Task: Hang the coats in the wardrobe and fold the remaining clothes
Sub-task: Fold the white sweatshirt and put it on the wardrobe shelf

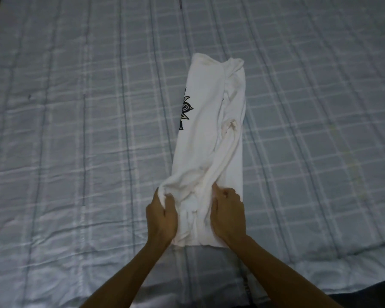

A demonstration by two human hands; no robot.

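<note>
A white shirt (207, 121) with a black printed design on its left edge lies on the bed, folded lengthwise into a narrow strip that runs away from me. One sleeve lies along its right side. My left hand (161, 215) grips the near left corner of the shirt, fingers curled into the fabric. My right hand (228, 211) grips the near right part of the shirt, knuckles up. The fabric bunches between both hands.
The bed is covered by a pale blue-grey checked quilt (76, 130) that fills almost the whole view. A dark edge shows at the bottom right corner (369, 292) and a dark shape at the top left corner.
</note>
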